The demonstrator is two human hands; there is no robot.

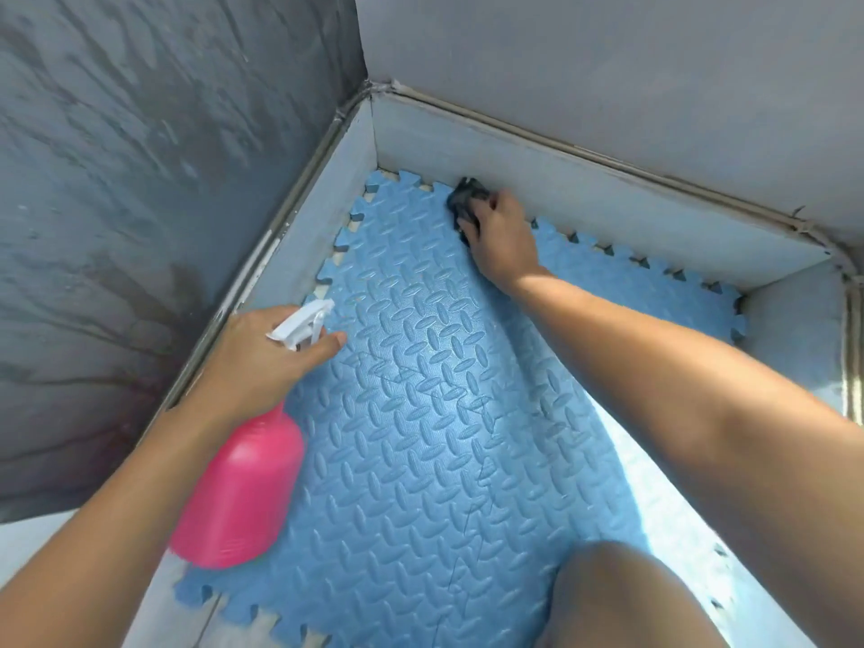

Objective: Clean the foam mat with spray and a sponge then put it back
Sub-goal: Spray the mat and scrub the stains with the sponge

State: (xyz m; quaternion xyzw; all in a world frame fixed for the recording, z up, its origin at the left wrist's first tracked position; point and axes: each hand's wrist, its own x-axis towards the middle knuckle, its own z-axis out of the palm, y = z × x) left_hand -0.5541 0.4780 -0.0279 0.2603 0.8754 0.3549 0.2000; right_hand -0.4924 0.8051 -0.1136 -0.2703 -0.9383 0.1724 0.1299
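fingers [327,346] of my left hand [262,362] are wrapped round the neck of the pink plastic spray bottle [243,488], just under its white trigger head [301,322]. index finger is stretched out forward beside the trigger; can't tell if it's actually on it. bottle hangs tilted over the near-left part of the mat, body toward me, nozzle aimed away across it.

blue foam mat [444,437], diamond-tread pattern with jigsaw edges, lies flat on the floor under both arms and fills the corner. centre looks glossy, probably wet. a thin dark line runs through the middle, either a seam or a crack.

right hand [500,240] is at full reach on the mat's far edge, fingers [472,226] curled over a dark crumpled sponge [465,203] and pressing it down. sponge sits on the mat, right up against the low grey skirting [608,194], near the corner. dark streaked wall [140,180] beyond on the left.

step: scrubbing, i'd say, working the far border. spray is in hand but not clearly firing.

next: sweep the sponge along the toothed edge and back toward me. needs steady downward pressure, and a fresh spray wherever it's dry. putting it back is not yet started.
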